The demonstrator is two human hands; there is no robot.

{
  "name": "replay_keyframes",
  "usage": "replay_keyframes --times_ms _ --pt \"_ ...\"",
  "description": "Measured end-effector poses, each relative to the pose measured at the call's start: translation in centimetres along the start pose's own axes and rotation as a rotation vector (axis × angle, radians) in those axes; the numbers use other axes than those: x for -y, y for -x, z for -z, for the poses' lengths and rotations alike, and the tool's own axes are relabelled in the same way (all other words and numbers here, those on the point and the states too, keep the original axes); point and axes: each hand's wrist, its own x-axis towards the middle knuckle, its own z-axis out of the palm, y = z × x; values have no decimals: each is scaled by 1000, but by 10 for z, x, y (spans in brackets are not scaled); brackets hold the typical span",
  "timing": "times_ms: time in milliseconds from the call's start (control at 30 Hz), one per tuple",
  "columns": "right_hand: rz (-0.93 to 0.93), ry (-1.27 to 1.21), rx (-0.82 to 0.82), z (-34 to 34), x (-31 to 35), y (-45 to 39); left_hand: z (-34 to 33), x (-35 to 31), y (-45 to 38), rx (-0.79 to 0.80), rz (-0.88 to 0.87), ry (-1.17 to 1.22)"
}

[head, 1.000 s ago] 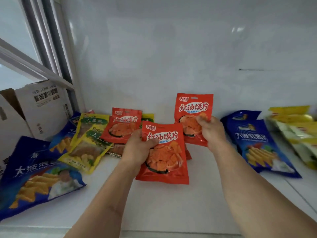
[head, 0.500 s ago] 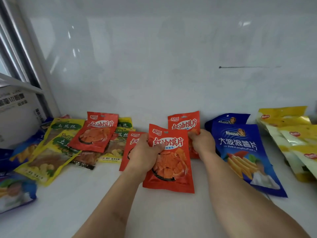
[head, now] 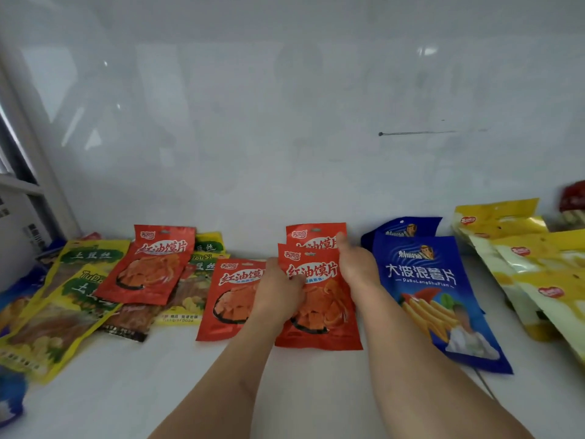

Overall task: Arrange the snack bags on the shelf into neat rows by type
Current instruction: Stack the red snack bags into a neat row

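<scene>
Several red snack bags lie on the white shelf (head: 158, 391). My left hand (head: 278, 289) holds the left edge of the front red bag (head: 323, 315), thumb on its face. My right hand (head: 357, 267) is at the right edge of the same bag, its fingers reaching up to grip the rear red bag (head: 311, 237), which lies partly under the front one. A third red bag (head: 231, 299) lies just left of my left hand. A fourth red bag (head: 152, 264) rests tilted on yellow-green bags (head: 63, 305).
Two blue chip bags (head: 424, 289) lie overlapped right of my right hand. Yellow bags (head: 522, 258) are piled at the far right, with a red package (head: 573, 198) behind. More blue bags (head: 12, 391) sit at the far left by a cardboard box (head: 19, 223).
Both hands have lowered their red bags onto the shelf. The rear bag now lies flat, overlapped by the front one. The camera has turned to the right.
</scene>
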Motion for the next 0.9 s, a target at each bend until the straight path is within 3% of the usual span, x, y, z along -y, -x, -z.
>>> replay_keyframes --times_ms 200,667,900 --pt "119 177 -59 -12 -14 -1 -13 2 -3 -35 -66 -113" --pt "126 402 -196 -24 -7 13 -1 7 -3 -90 -185 -368" --pt "371 649 -288 -41 14 43 39 14 -14 -199 -242 -488"
